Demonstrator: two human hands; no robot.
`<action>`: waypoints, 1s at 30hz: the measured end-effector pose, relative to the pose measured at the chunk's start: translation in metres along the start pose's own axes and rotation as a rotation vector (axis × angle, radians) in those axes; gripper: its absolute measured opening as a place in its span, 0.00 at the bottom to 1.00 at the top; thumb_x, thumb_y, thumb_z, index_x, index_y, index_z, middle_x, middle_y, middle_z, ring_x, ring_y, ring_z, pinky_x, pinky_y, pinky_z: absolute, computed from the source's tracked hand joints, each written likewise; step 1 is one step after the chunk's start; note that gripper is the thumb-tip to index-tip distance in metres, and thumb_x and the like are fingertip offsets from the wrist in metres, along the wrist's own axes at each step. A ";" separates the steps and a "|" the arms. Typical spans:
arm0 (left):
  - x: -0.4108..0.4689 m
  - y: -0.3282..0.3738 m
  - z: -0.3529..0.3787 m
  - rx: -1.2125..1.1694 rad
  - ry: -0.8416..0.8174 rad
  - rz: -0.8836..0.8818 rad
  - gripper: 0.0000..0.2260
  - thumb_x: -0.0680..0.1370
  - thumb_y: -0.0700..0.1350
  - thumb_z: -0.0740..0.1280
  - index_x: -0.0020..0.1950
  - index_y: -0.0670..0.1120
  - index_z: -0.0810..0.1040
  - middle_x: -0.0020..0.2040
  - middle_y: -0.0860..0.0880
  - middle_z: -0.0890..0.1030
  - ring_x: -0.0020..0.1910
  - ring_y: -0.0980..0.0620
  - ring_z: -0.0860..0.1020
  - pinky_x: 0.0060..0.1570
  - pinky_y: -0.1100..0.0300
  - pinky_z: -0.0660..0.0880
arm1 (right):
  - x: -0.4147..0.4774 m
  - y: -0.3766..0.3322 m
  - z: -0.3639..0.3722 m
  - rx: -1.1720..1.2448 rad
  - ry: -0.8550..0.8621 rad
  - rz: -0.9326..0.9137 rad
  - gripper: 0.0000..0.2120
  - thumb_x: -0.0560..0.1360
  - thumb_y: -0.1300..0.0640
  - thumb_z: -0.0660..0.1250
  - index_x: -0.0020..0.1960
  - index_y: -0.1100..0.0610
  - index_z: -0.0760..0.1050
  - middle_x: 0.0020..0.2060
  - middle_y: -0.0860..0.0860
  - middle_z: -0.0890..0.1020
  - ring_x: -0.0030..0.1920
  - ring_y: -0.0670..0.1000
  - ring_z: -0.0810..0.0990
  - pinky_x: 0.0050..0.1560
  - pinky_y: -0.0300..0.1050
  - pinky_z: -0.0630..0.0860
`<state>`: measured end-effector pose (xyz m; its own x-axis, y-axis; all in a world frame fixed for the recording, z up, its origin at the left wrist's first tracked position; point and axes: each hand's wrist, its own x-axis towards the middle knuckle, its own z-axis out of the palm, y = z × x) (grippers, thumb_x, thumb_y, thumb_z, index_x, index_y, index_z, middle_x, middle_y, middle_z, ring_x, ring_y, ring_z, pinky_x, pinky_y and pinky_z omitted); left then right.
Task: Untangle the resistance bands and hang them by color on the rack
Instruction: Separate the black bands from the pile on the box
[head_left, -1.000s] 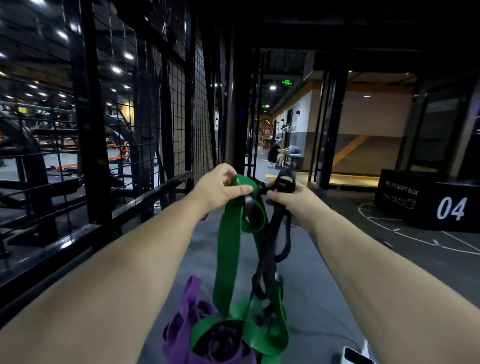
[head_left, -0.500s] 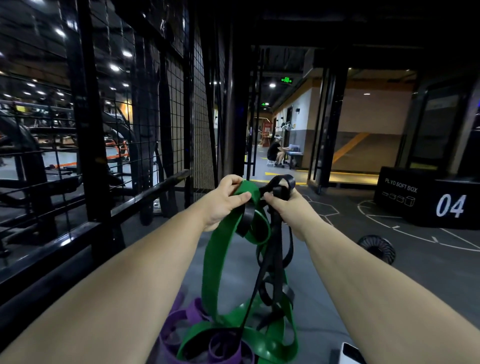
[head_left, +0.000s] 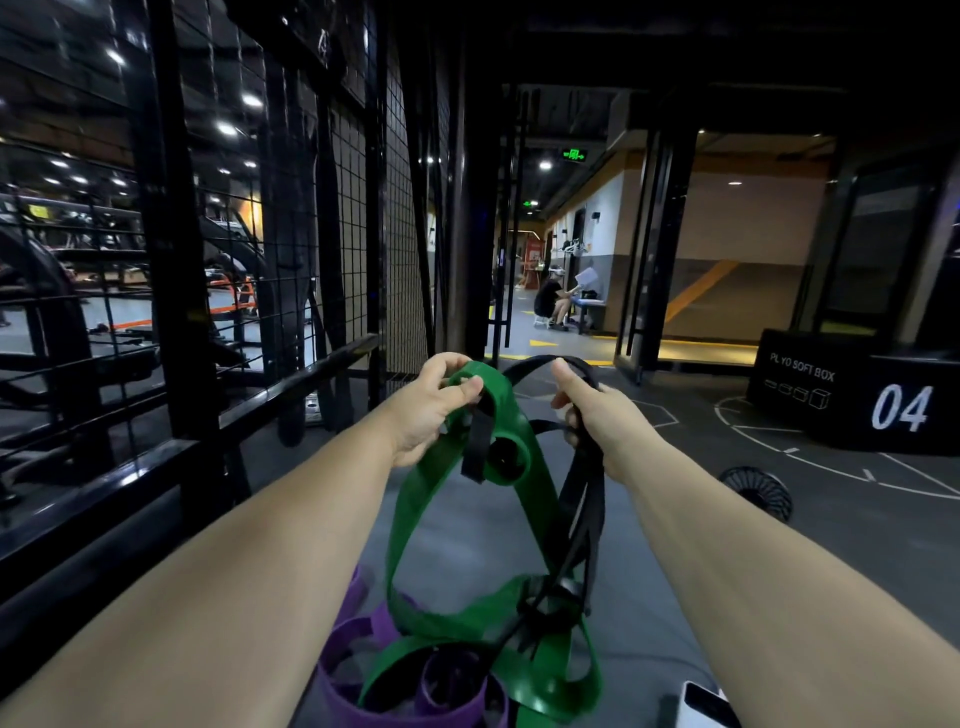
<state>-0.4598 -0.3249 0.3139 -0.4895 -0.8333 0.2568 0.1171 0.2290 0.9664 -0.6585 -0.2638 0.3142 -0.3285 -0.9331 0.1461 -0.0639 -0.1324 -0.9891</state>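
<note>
Both arms reach out in front of me. My left hand (head_left: 434, 402) pinches the top of a wide green band (head_left: 415, 514), which hangs in a long loop. A narrow black band (head_left: 582, 499) is gripped by my right hand (head_left: 597, 415); it arches over to the green band and passes through its upper fold. Lower down, green and black knot together (head_left: 545, 608). A purple band (head_left: 358, 691) lies coiled under them at the bottom of the view. The black wire-mesh rack (head_left: 358, 208) stands to the left.
A black rail (head_left: 291, 384) runs along the left at hand height. A black plyo soft box marked 04 (head_left: 857, 395) stands at the right, a small fan (head_left: 758, 491) on the floor near it. A person sits far down the corridor (head_left: 553, 301). A white device (head_left: 701, 709) lies at bottom right.
My hands have drawn apart: the right hand has pulled the black band to the right, away from the green one. The tangle hangs a little lower and looser.
</note>
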 end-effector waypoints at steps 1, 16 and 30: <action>-0.001 0.002 0.001 -0.019 -0.029 0.003 0.11 0.81 0.42 0.62 0.62 0.49 0.69 0.64 0.38 0.74 0.62 0.43 0.75 0.64 0.40 0.71 | -0.001 -0.002 0.002 -0.030 -0.006 0.001 0.24 0.71 0.38 0.70 0.40 0.61 0.75 0.25 0.52 0.67 0.25 0.50 0.66 0.28 0.40 0.66; -0.003 -0.002 0.019 0.089 0.124 0.010 0.18 0.76 0.52 0.69 0.60 0.46 0.69 0.63 0.40 0.75 0.62 0.44 0.76 0.64 0.45 0.73 | -0.008 -0.008 0.015 0.002 -0.198 -0.071 0.15 0.69 0.55 0.77 0.54 0.58 0.81 0.47 0.56 0.86 0.47 0.56 0.85 0.47 0.48 0.81; -0.009 -0.020 0.008 0.406 0.010 -0.201 0.31 0.68 0.71 0.59 0.59 0.50 0.78 0.58 0.48 0.79 0.58 0.48 0.76 0.64 0.49 0.69 | -0.012 -0.002 0.006 0.021 0.021 -0.049 0.24 0.64 0.41 0.78 0.53 0.55 0.79 0.47 0.53 0.86 0.48 0.56 0.85 0.56 0.56 0.80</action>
<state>-0.4648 -0.3173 0.2925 -0.4593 -0.8858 0.0672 -0.3285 0.2396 0.9136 -0.6493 -0.2545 0.3139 -0.3452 -0.9181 0.1947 -0.0605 -0.1853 -0.9808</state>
